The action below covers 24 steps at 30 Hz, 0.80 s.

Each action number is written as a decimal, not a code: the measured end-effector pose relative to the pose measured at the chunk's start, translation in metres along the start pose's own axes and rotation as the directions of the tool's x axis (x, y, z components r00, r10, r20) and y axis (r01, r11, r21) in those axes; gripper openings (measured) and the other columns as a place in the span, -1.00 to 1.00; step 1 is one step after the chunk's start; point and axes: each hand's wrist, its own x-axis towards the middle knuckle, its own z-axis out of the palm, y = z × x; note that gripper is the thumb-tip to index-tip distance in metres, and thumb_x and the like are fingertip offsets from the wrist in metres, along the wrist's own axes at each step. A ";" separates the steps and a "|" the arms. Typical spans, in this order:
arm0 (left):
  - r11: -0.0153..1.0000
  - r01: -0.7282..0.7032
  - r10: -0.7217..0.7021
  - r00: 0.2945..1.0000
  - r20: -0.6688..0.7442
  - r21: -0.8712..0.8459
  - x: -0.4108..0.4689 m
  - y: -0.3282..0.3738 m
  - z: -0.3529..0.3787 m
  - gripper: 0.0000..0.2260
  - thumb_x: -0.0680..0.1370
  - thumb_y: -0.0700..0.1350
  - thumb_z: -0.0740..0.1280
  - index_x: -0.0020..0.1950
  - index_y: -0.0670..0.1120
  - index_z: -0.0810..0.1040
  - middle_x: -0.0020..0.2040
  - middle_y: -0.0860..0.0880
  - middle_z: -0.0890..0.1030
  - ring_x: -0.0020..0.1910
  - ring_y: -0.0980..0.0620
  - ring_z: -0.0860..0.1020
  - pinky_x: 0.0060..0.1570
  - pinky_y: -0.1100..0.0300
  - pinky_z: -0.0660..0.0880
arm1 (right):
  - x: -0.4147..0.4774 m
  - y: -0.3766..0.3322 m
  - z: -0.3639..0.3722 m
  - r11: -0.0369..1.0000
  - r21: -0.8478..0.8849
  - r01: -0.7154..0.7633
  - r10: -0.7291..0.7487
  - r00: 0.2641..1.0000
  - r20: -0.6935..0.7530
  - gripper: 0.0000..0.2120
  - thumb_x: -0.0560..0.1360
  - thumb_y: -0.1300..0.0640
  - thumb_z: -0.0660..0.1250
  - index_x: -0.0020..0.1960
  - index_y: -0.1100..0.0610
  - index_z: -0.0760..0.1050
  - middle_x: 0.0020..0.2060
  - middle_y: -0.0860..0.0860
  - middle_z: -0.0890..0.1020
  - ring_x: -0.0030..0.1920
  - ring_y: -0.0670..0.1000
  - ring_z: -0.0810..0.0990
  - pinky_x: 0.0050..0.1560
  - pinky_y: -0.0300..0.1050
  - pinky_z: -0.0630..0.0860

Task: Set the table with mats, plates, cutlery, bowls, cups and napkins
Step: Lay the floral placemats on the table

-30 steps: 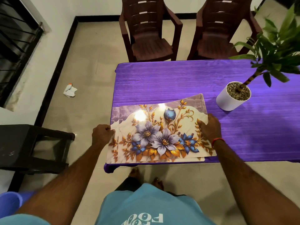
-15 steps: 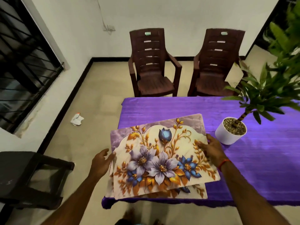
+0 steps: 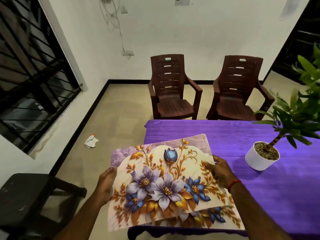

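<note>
Head view, single frame.

- Top mat (image 3: 161, 186): floral print in purple, blue and gold on a cream ground. Held tilted, with its left part out past the worktop's left edge.
- Left hand (image 3: 106, 185): grasping the top mat's left edge, fingers curled round it.
- Right hand (image 3: 219, 170): grasping the right edge, thumb on the printed face.
- Lower mat (image 3: 220, 218): same print, lying at the near edge of the worktop (image 3: 270, 196), showing under the top mat's near right corner. A purple marbled strip shows beyond the top mat's far edge; cannot tell which mat it belongs to.
- The worktop carries a purple cloth. A white pot (image 3: 259, 159) holding a green plant stands on it to the right, apart from the mats.
- Two brown chairs (image 3: 174, 94) stand at the far side.
- Dark stool (image 3: 34, 193) is at lower left.
- Crumpled paper (image 3: 91, 141) lies on the floor.
</note>
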 end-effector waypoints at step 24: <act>0.997 0.077 -0.078 0.996 -0.050 -0.016 0.090 0.061 -0.233 -0.78 0.64 -0.09 0.37 0.17 -0.20 0.65 0.07 -0.28 0.71 0.05 -0.34 0.68 0.14 -0.40 0.55 | -0.031 -0.008 0.249 0.955 -0.284 0.091 -0.094 0.996 0.002 -0.76 0.55 0.40 0.36 0.21 0.33 0.52 -0.48 -0.09 0.62 -0.54 -0.21 0.51 -0.60 -0.35 0.33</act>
